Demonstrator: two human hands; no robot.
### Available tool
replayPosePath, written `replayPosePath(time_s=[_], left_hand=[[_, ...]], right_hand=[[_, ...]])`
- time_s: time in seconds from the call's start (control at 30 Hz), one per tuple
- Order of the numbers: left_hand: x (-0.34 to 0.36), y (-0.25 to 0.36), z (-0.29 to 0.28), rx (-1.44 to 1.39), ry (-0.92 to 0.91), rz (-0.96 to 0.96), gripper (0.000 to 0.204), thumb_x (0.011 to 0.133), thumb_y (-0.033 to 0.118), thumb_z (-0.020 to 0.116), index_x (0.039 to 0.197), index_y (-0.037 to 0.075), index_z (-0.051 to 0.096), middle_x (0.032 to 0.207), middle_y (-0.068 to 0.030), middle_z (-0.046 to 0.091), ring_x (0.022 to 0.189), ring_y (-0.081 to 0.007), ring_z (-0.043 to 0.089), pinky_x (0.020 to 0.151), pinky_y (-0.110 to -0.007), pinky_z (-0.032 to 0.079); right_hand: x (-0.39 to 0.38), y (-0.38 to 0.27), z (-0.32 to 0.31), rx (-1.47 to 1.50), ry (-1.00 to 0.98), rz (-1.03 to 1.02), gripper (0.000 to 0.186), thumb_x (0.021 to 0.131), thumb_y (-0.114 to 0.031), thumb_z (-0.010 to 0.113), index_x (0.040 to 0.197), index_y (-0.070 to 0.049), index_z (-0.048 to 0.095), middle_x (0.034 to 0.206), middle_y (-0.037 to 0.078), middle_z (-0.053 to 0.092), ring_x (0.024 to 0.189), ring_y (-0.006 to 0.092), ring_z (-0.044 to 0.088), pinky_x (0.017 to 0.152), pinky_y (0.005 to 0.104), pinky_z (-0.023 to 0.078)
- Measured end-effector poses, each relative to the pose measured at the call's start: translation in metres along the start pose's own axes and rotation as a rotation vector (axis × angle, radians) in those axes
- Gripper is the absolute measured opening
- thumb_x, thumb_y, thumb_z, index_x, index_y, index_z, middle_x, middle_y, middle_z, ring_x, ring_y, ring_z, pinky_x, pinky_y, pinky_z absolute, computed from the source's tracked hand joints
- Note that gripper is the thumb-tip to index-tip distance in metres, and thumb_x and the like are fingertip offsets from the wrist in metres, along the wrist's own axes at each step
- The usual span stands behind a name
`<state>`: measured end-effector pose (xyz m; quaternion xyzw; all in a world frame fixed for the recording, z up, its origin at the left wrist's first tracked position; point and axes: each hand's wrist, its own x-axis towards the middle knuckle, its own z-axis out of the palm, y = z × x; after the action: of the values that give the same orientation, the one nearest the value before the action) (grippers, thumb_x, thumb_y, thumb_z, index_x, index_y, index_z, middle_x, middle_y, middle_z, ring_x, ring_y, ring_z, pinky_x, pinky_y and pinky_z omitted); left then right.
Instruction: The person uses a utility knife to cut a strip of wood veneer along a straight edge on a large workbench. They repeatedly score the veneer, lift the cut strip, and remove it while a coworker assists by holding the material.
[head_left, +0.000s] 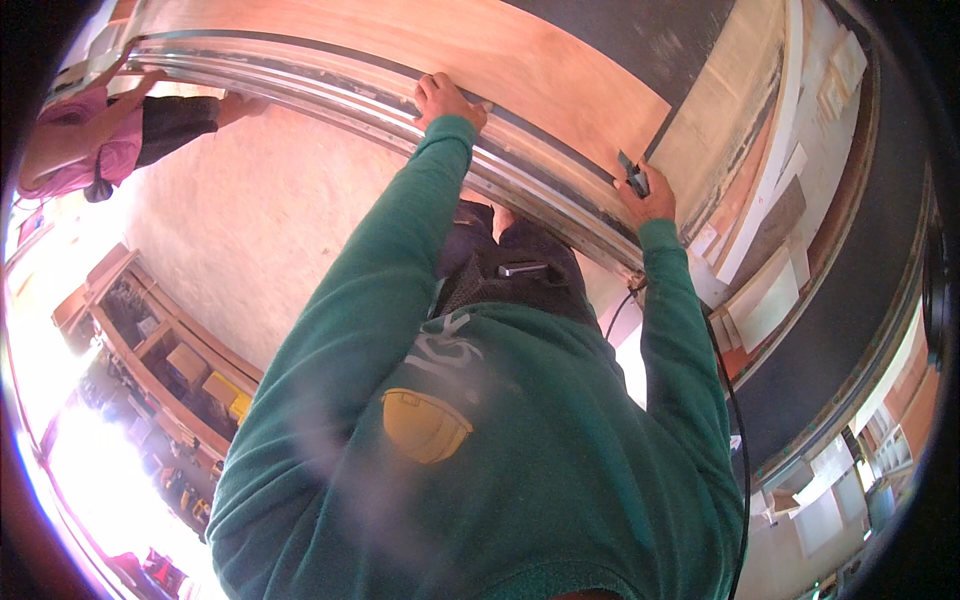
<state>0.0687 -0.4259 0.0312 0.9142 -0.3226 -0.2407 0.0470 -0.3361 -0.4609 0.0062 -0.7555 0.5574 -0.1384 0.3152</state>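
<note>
A long dark strip lies along the near edge of a reddish plywood sheet. My left hand presses down on this strip, its fingers curled over it and the thumb out to the right. Farther right, my right hand is closed round a dark-handled utility knife. The knife's blade points up and away, close to the plywood's near right corner. Exactly how the blade meets the sheet cannot be made out.
At the far left a person in a pink top has both hands by the strip's end. Metal rails run along the table's near edge. Wood offcuts lie at right, beside a cable. A wooden shelf stands at lower left.
</note>
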Motion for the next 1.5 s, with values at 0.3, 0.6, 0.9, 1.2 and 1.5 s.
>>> replayPosePath(time_s=[0.3,0.6,0.9,1.2,1.5], left_hand=[[-0.014,-0.022,0.002,-0.093,0.015,0.08,0.103,0.085,0.043,0.084,0.159,-0.003,0.03,0.17,-0.0236,0.024,0.157,-0.0419,0.025,0.125,-0.054,0.035],[-0.132,-0.289,0.065,-0.001,-0.047,-0.105,0.038,0.093,0.022,0.06,0.128,0.009,0.068,0.123,-0.019,0.069,0.115,-0.0385,0.068,0.097,-0.048,0.056],[-0.229,-0.383,0.099,0.486,-0.374,-0.336,0.022,0.091,0.028,0.067,0.104,0.016,0.081,0.106,-0.0103,0.078,0.102,-0.0374,0.074,0.089,-0.051,0.06],[-0.145,-0.142,0.012,-0.294,-0.025,0.456,0.036,0.089,0.023,0.075,0.122,0.01,0.071,0.123,-0.0193,0.069,0.113,-0.0382,0.068,0.099,-0.048,0.055],[-0.131,0.016,0.033,-0.011,-0.21,0.722,0.068,0.091,0.031,0.077,0.149,0.007,0.053,0.156,-0.0143,0.047,0.145,-0.0364,0.045,0.113,-0.049,0.049]], right_hand=[[0.005,0.008,0.005,0.262,-0.03,0.124,0.061,0.078,-0.026,0.093,0.126,0.001,0.068,0.103,0.01,0.071,0.09,0.0195,0.067,0.081,0.0365,0.057],[0.007,0.005,-0.004,0.155,-0.074,0.07,0.09,0.065,-0.029,0.096,0.141,-0.002,0.055,0.128,0.02,0.067,0.12,0.0358,0.065,0.104,0.0452,0.052],[0.009,0.007,0.003,0.38,-0.062,-0.168,0.088,0.075,-0.015,0.093,0.148,-0.003,0.046,0.129,0.013,0.062,0.108,0.022,0.064,0.099,0.0395,0.056],[0.01,-0.024,-0.025,0.024,-0.11,0.164,0.088,0.068,-0.043,0.095,0.142,-0.013,0.057,0.114,0.015,0.072,0.103,0.0307,0.071,0.092,0.0435,0.057],[0.012,-0.021,-0.023,0.08,-0.071,0.117,0.085,0.068,-0.041,0.094,0.14,-0.013,0.058,0.107,0.014,0.073,0.098,0.0307,0.073,0.089,0.0436,0.058]])
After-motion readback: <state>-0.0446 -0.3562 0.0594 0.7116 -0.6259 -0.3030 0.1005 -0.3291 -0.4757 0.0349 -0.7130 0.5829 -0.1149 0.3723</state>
